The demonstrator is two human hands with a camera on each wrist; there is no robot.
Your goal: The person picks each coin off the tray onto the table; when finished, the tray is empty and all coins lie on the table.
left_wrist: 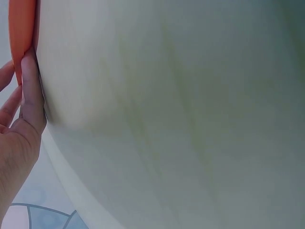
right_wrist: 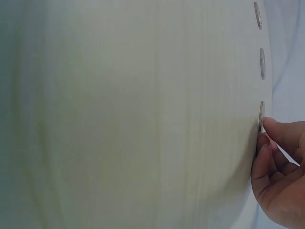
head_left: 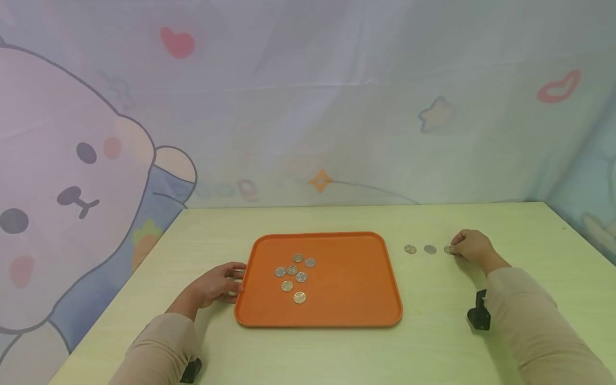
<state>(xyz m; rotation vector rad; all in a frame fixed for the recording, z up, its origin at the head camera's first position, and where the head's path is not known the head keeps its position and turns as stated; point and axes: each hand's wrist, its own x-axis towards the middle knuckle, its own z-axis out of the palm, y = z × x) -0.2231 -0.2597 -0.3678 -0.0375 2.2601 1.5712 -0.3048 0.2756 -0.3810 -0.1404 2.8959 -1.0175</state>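
Note:
An orange tray [head_left: 356, 289] lies on the table with several coins [head_left: 300, 297] in its left half. The left hand [head_left: 218, 286] rests against the tray's left edge, fingers loosely extended; in the left wrist view, that hand [left_wrist: 24, 114] touches the rim of the tray [left_wrist: 21, 28]. To the right of the tray, three coins lie in a row. At the rightmost coin [head_left: 448, 249], the right hand [head_left: 474, 248] pinches its edge. The right wrist view shows the thumb and curled fingers of this hand [right_wrist: 283, 176] at the coin [right_wrist: 261, 112], which is partly covered.
The row's other two coins, a left one [head_left: 410, 249] and a middle one [head_left: 430, 249], lie flat between tray and right hand. A patterned cloth [head_left: 308, 107] hangs behind the pale table [head_left: 317, 358]. Dark pieces show by both sleeves.

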